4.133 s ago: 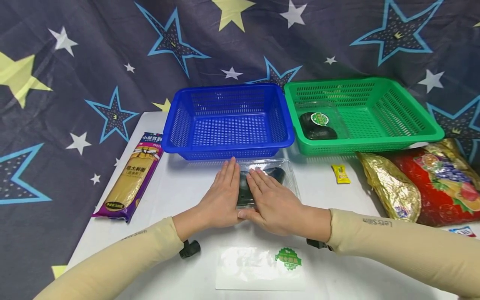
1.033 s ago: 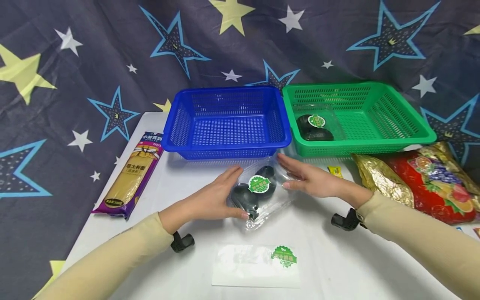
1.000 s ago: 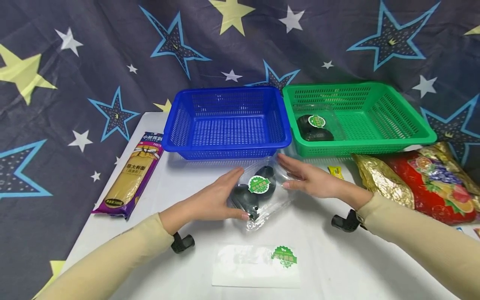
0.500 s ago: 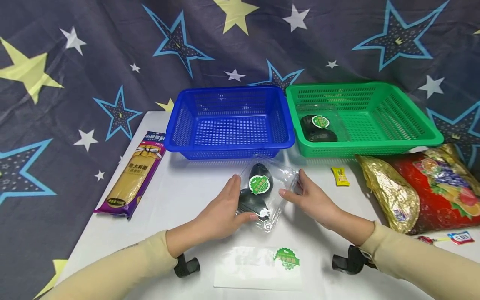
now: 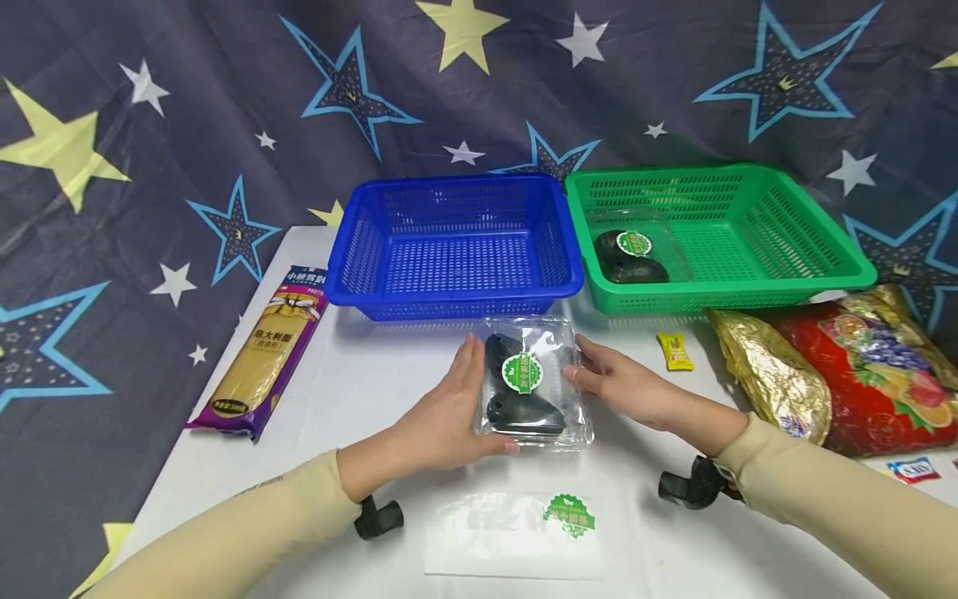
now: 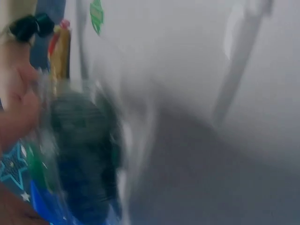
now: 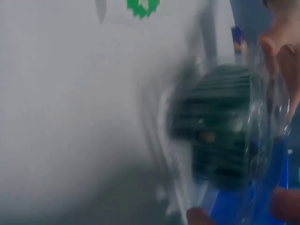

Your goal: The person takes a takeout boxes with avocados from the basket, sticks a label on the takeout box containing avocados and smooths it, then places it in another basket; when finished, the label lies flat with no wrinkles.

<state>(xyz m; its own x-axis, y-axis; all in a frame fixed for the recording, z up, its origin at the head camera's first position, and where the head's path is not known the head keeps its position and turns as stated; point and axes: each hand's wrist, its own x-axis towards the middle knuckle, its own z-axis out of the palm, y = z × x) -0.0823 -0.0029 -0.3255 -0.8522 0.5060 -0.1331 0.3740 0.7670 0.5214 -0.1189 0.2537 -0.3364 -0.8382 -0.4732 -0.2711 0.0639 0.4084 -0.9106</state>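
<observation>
A clear plastic box (image 5: 557, 341) is held between both hands, in front of the blue basket. Inside it lie dark, rounded, green-black items (image 5: 527, 412); their kind is unclear. On its lid sits a round green-and-white sticker (image 5: 521, 373). My left hand (image 5: 447, 412) grips the left side, thumb at the near left corner. My right hand (image 5: 624, 384) grips the right side with thumb and fingers. Both wrist views are blurred, showing the box (image 6: 84, 140) and its dark contents (image 7: 225, 117). A white sticker sheet (image 5: 494, 537) with a green sticker (image 5: 570, 514) lies nearer me.
Behind are a blue basket (image 5: 456, 306) and a green basket (image 5: 748, 293), which holds a similar stickered box (image 5: 669, 241). A pasta packet (image 5: 262, 353) lies left. On the right are a yellow sweet (image 5: 675, 352), a red-and-gold bag (image 5: 861, 383) and a small wrapped sweet (image 5: 913, 470).
Earlier both hands pressed flat on the box lid. Then they took its sides and held it slanted; now it is turned square to me. The lid sticker has come into view.
</observation>
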